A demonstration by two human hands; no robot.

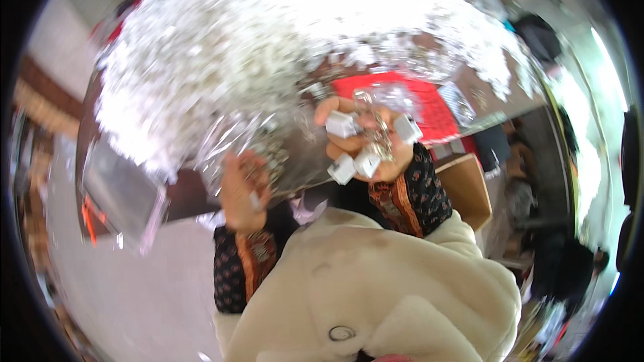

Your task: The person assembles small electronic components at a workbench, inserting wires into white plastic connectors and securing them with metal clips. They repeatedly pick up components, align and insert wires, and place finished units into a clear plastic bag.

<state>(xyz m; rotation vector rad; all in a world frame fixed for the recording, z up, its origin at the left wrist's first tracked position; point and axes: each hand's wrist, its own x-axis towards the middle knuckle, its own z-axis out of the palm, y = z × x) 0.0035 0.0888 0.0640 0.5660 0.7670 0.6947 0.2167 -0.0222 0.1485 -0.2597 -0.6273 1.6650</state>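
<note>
Right hand (pixel 369 141): fingers curled around several small white blocks (pixel 354 146) and clear wrap, palm up.
Left hand (pixel 243 191): fingers closed on clear plastic bag (pixel 231 134), at eight o'clock from the blocks.
Surface (pixel 194 194): white heap (pixel 268 33) at twelve o'clock.

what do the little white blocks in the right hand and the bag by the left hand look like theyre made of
The white blocks in the right hand look like smooth, glossy hard plastic: crisp edges, even white, though blur leaves it open. The bag at the left hand seems to be thin clear plastic film: see-through, crinkled, with bright glints.
</note>
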